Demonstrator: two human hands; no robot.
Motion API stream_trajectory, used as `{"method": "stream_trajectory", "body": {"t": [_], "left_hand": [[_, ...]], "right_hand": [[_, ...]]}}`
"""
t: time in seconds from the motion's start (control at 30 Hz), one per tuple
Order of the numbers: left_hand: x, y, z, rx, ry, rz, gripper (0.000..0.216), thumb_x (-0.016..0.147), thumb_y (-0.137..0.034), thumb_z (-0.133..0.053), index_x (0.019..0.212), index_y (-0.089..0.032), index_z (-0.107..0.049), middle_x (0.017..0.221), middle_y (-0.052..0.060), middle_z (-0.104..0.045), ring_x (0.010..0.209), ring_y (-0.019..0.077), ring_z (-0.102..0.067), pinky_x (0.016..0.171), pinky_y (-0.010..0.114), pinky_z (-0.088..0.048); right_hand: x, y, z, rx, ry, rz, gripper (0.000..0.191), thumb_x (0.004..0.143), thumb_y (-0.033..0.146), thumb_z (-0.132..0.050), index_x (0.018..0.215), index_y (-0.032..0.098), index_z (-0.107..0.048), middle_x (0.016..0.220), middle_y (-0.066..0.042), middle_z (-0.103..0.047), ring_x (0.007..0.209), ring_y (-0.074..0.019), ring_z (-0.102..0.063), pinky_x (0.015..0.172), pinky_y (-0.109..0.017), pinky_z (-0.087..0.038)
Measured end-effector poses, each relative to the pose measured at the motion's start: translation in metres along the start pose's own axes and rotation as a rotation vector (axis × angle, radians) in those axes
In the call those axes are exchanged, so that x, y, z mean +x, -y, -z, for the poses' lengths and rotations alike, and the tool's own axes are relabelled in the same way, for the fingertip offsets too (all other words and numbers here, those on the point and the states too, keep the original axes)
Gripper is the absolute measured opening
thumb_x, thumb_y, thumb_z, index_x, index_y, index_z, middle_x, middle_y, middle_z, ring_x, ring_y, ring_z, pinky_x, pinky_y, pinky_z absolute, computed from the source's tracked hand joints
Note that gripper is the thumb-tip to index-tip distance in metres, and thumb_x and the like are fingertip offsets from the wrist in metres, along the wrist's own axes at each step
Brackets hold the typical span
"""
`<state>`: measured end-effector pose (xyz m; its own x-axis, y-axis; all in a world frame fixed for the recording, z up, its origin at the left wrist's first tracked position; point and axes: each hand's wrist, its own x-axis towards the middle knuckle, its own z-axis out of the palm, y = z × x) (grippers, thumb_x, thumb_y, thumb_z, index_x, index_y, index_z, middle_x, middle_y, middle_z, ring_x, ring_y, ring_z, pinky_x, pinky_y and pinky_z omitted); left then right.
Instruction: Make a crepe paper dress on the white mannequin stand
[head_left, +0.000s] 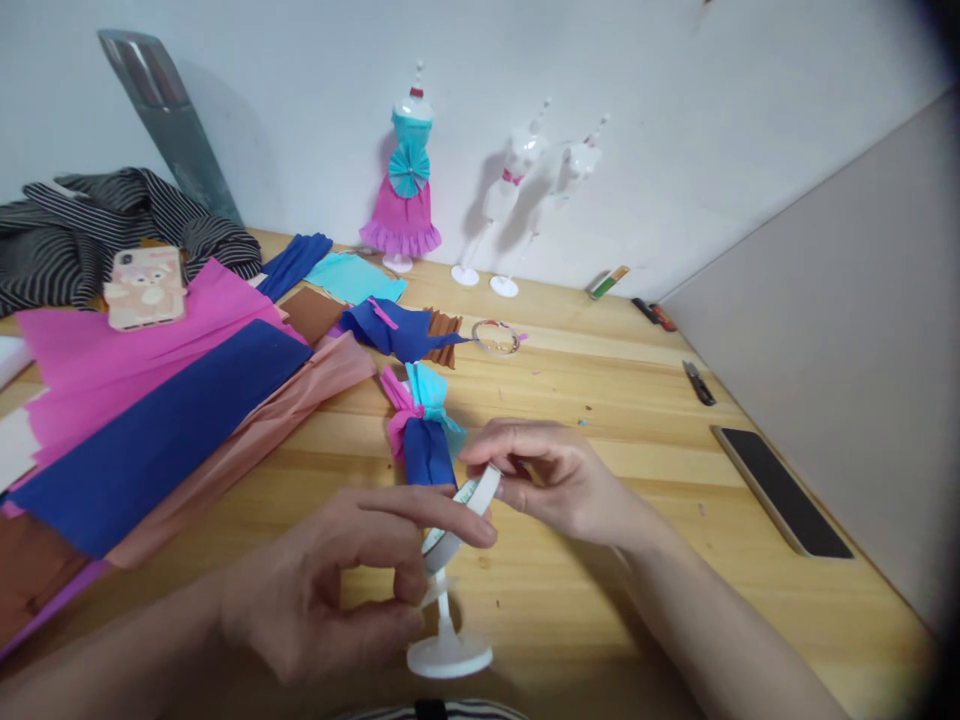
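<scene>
My left hand [337,580] pinches a white roll of tape [457,515] above a small white mannequin stand [448,650] near the table's front edge. My right hand [551,475] pinches the tape's free end at the roll's upper right. Just behind the roll lies a small blue, pink and teal crepe-paper bundle [421,425] on the wooden table [600,420]. Whether the roll touches the bundle I cannot tell.
Sheets of pink, blue, salmon and brown crepe paper [150,420] cover the left. A phone in a pink case [145,287] lies on them. A dressed mannequin [405,180] and two bare ones [517,190] stand at the wall. A dark phone [780,490] and small snips [699,383] lie right.
</scene>
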<state>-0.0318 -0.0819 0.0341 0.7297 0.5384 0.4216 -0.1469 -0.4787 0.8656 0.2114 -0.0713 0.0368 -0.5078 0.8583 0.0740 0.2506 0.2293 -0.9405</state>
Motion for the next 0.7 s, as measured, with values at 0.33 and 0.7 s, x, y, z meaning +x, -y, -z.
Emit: {"method": "stream_trajectory", "body": {"t": [0.33, 0.7], "left_hand": [[-0.016, 0.002, -0.005, -0.063, -0.077, 0.047, 0.008, 0.081, -0.013, -0.062, 0.079, -0.019, -0.057, 0.13, 0.003, -0.059, 0.125, 0.0253, -0.05, 0.111, 0.043, -0.033], [0.001, 0.039, 0.001, -0.379, -0.462, 0.275, 0.013, 0.081, -0.025, -0.066, 0.071, -0.017, -0.062, 0.085, 0.003, -0.054, 0.083, 0.015, -0.053, 0.077, 0.03, -0.045]], "right_hand": [[-0.019, 0.007, 0.069, -0.088, -0.052, -0.064, 0.016, 0.08, 0.028, -0.068, 0.091, 0.017, -0.072, 0.079, -0.007, -0.067, 0.066, -0.0154, -0.06, 0.056, -0.025, -0.047], [0.003, -0.06, 0.092, -0.496, 0.13, -0.342, 0.035, 0.076, 0.026, -0.065, 0.109, 0.015, -0.066, 0.082, -0.003, -0.065, 0.066, -0.0152, -0.057, 0.06, -0.027, -0.046]]}}
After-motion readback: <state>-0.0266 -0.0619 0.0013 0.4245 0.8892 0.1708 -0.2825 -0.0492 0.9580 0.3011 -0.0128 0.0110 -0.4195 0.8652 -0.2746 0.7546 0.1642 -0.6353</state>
